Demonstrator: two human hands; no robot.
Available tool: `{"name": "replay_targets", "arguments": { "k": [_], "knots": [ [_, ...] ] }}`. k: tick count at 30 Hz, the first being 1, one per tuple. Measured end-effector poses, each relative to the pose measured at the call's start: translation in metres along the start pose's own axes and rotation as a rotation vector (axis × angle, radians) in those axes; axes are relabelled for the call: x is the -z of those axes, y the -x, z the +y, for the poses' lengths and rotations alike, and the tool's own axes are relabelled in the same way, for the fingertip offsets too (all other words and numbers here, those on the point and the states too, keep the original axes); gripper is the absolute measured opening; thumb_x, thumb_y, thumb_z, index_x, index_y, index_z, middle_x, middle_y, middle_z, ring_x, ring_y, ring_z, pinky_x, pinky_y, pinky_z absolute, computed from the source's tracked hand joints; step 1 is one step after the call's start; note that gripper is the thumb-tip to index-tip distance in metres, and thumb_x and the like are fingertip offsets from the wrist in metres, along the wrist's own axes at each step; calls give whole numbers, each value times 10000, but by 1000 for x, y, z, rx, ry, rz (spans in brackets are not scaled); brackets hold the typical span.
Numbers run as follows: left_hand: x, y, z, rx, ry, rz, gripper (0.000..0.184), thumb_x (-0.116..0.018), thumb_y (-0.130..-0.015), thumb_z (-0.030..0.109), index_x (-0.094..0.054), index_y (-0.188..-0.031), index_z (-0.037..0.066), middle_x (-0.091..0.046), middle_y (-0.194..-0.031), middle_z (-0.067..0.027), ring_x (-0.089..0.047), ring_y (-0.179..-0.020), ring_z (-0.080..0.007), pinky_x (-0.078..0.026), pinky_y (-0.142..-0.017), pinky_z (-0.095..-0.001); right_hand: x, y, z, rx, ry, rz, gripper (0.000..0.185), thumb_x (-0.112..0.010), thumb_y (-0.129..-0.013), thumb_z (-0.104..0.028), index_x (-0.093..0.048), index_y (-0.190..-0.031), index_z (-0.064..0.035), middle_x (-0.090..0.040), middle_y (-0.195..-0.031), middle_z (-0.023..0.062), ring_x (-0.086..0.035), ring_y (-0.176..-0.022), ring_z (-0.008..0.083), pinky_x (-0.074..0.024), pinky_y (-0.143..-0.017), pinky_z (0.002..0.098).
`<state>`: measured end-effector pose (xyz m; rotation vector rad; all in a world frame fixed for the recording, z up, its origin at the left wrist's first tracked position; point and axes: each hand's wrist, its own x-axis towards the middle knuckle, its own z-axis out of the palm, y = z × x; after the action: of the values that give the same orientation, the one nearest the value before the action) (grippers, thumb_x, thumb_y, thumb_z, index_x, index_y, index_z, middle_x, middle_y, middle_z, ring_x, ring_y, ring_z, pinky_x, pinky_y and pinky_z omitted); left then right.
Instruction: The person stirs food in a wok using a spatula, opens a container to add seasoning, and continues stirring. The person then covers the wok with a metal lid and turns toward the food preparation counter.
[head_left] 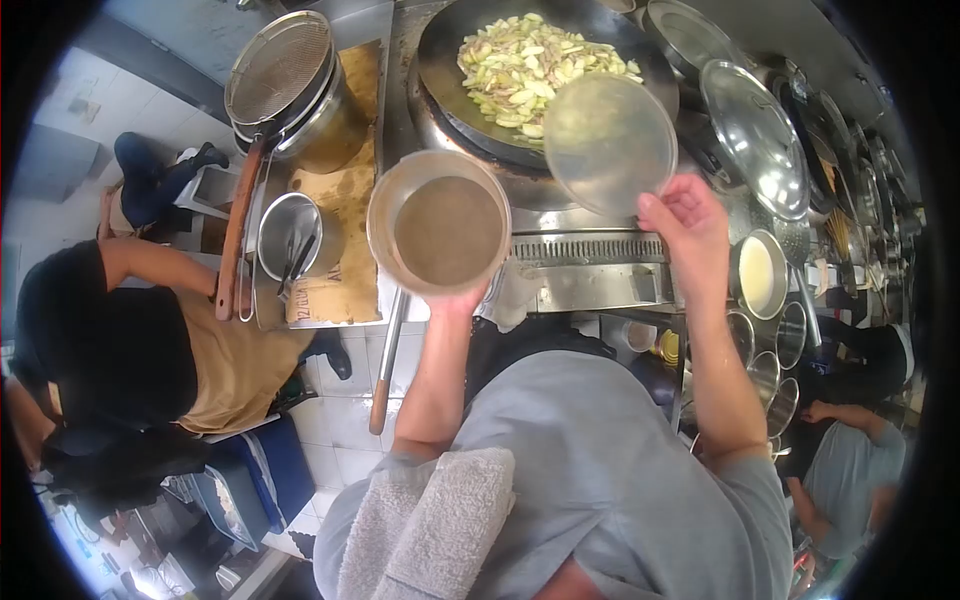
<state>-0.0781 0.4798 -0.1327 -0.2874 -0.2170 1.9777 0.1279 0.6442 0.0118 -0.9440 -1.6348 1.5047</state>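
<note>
My left hand (458, 302) holds a round, deep plastic tub (383, 222) from below, fingers mostly hidden beneath it. Inside the tub is something greyish brown (448, 230); I cannot tell whether it is liquid or powder. Between the thumb and fingers of my right hand (692, 222) is the edge of a translucent round lid (608, 140), held off the tub. The lid partly covers the view of a large dark wok (440, 70) on the stove, which contains chopped pale green and yellowish pieces (530, 75).
A mesh strainer (280, 60) rests over a big pot at the left, near a metal container (290, 237) with utensils. Metal lids (755, 135) and a bowl of pale yellow liquid (757, 278) are at the right. People stand left (110, 330) and lower right (850, 480).
</note>
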Motion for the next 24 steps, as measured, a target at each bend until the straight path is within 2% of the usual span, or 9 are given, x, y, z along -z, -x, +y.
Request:
{"name": "replay_targets", "arguments": {
  "k": [3,5,10,13,16,19,21,22,24],
  "knots": [
    [-1,16,-3,188,40,-56,928,-751,-761,589,-366,-1522,223,-125,-1631,-201,-289,-1422,-464,-351,-1052,-681,8,-2,10,-38,35,-85,132,-718,-878,-15,-590,-909,-30,-631,-809,6,-613,-730,73,-535,-656,222],
    [3,25,-11,182,-93,-62,919,-744,-777,587,-363,-1524,210,-119,-1624,-217,-333,-1396,-483,-413,-1004,-705,13,-3,12,-75,38,-171,134,-717,-875,-13,-588,-907,-26,-626,-801,9,-609,-719,74,-532,-650,224],
    [12,32,-17,271,-235,-24,890,-706,-794,626,-383,-1510,207,-230,-1574,-238,-388,-1356,-495,-454,-959,-714,10,-10,13,-209,83,-408,139,-724,-869,-23,-587,-895,-20,-622,-781,19,-605,-692,82,-522,-625,233],
    [9,32,-15,278,-250,-7,858,-692,-809,618,-396,-1499,204,-276,-1549,-226,-401,-1345,-492,-461,-949,-711,2,-10,8,-255,45,-429,133,-723,-874,-32,-590,-869,-25,-615,-777,10,-600,-688,79,-514,-621,228],
    [5,38,-7,242,-246,20,826,-679,-824,611,-410,-1489,201,-323,-1523,-215,-414,-1334,-490,-468,-938,-708,-2,-11,13,-242,94,-467,151,-745,-866,-84,-617,-879,-5,-644,-761,42,-625,-681,119,-522,-629,267],
    [0,48,7,169,-248,68,795,-666,-839,603,-423,-1478,198,-370,-1497,-203,-428,-1323,-487,-475,-928,-705,0,-14,-3,43,564,-457,220,-774,-834,-142,-647,-932,9,-678,-756,96,-659,-687,186,-532,-650,324],
    [-5,50,16,104,-250,104,774,-657,-849,598,-433,-1472,197,-401,-1480,-195,-437,-1316,-485,-480,-920,-703,15,-34,-8,182,691,-335,291,-786,-799,-183,-660,-979,8,-691,-774,143,-684,-717,249,-536,-680,365],
    [-7,52,21,60,-243,125,764,-653,-854,596,-437,-1468,196,-416,-1472,-192,-441,-1313,-484,-482,-917,-703,26,-52,-7,299,785,-234,268,-768,-800,-172,-664,-984,-7,-687,-785,150,-684,-716,291,-537,-686,383],
    [-9,55,29,-38,-219,179,744,-644,-864,591,-446,-1461,194,-447,-1454,-184,-450,-1305,-482,-486,-910,-701,51,-91,-3,530,1102,-28,249,-739,-823,-175,-664,-998,-14,-670,-918,184,-672,-879,363,-533,-792,449]
  ]
}}
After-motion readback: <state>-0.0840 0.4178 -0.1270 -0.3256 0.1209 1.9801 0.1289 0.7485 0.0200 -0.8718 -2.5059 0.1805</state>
